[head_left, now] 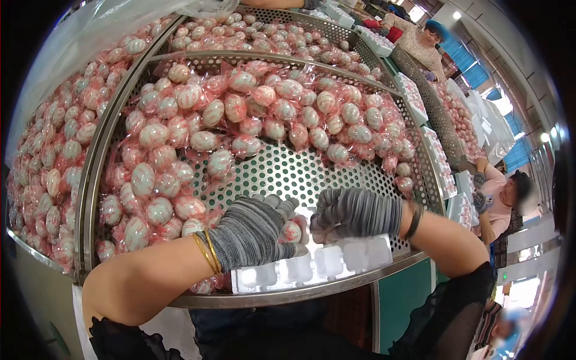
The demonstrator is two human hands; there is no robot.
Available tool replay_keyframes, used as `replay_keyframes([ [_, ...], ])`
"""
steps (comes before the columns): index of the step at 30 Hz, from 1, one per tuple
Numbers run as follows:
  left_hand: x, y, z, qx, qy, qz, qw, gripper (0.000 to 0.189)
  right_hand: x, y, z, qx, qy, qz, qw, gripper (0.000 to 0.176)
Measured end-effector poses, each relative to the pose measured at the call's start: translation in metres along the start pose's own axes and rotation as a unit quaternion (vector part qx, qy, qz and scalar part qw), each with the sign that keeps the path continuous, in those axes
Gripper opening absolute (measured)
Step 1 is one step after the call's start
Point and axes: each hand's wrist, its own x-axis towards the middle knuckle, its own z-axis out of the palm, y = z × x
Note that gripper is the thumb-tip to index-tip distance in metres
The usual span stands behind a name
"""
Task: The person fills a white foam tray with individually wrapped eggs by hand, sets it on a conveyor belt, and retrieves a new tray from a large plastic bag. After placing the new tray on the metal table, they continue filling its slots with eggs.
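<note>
My left hand (251, 233), in a grey striped knit glove, is curled around a wrapped egg (291, 232) in clear film with red print. The egg shows between its thumb and fingers. Facing it, my right hand (360, 213), gloved the same way, has its fingers curled in; what they hold, if anything, is hidden. Below both hands lies a white tray (294, 271) with several moulded hollows, at the near edge of the perforated metal table (273, 171). The hands partly cover the tray's far side.
Many wrapped eggs (159, 156) are heaped on the table's left and far side. Another heap (51, 180) lies beyond the metal divider (96, 162). Filled white trays (437, 157) line the right edge. Co-workers sit at the right, one a person in pink (498, 192).
</note>
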Motion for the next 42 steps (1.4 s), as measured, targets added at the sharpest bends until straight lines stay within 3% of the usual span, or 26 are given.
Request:
replay_keyframes([
  [1,0.000,-0.003,0.004,-0.009,0.012,0.009,1.000,0.076,-0.008,0.029,-0.008,0.182,0.007,-0.017,0.983,0.023],
  [2,0.001,-0.002,0.002,-0.012,0.007,0.007,1.000,0.076,-0.015,0.053,-0.015,0.233,0.064,0.127,0.962,0.022],
  [4,0.001,0.000,-0.001,-0.025,-0.007,-0.002,1.000,0.077,-0.021,0.089,-0.051,0.074,0.207,0.270,0.937,0.032],
  [5,0.002,0.000,-0.001,-0.021,-0.003,-0.002,1.000,0.077,-0.024,0.114,-0.062,-0.148,0.163,0.427,0.877,0.042],
  [8,0.003,0.000,-0.001,-0.011,0.010,0.010,1.000,0.077,-0.028,0.142,-0.046,-0.374,0.116,0.445,0.805,0.057],
  [11,0.004,0.003,-0.009,-0.003,-0.025,-0.011,1.000,0.077,-0.031,0.146,-0.030,-0.305,0.169,0.480,0.805,0.070],
  [14,0.003,0.002,-0.006,-0.004,-0.018,-0.002,1.000,0.076,-0.038,0.115,-0.028,-0.253,0.112,0.449,0.850,0.077],
  [15,0.003,0.002,-0.004,-0.003,-0.010,0.005,1.000,0.076,-0.041,0.098,-0.029,-0.245,0.127,0.433,0.858,0.066],
  [17,0.003,0.002,-0.005,-0.018,-0.014,0.009,1.000,0.076,-0.057,0.093,-0.020,-0.014,0.321,0.297,0.899,0.063],
  [20,0.004,0.002,-0.007,-0.020,-0.028,-0.002,0.999,0.077,-0.075,0.059,-0.016,0.271,0.426,0.162,0.848,0.060],
  [21,0.004,0.002,-0.007,-0.016,-0.033,-0.010,0.999,0.078,-0.079,0.039,-0.016,0.354,0.432,0.135,0.818,0.059],
  [24,0.004,0.004,-0.008,-0.024,-0.059,-0.030,0.997,0.078,-0.076,-0.012,-0.005,0.435,0.375,0.130,0.808,0.060],
  [25,0.003,0.004,-0.008,-0.024,-0.053,-0.026,0.998,0.078,-0.075,-0.023,-0.006,0.403,0.331,0.116,0.845,0.057],
  [28,0.002,0.005,-0.009,-0.029,-0.052,-0.021,0.998,0.078,-0.078,-0.019,0.022,0.417,0.278,0.201,0.842,0.057],
  [32,0.001,0.003,-0.008,-0.029,-0.038,-0.016,0.999,0.077,-0.086,-0.020,0.025,0.160,0.236,0.285,0.915,0.054],
  [33,0.001,0.002,-0.007,-0.028,-0.035,-0.016,0.999,0.077,-0.086,-0.021,0.027,0.143,0.248,0.245,0.926,0.051],
  [36,0.002,0.004,-0.005,-0.027,-0.034,-0.014,0.999,0.078,-0.092,-0.030,0.020,0.101,0.257,0.256,0.926,0.048],
  [40,0.003,0.006,-0.009,-0.026,-0.061,-0.026,0.997,0.079,-0.081,-0.041,-0.004,0.150,0.152,0.328,0.920,0.048],
  [42,0.004,0.007,-0.009,-0.020,-0.064,-0.028,0.997,0.079,-0.068,-0.031,-0.001,0.043,0.118,0.262,0.957,0.043],
])
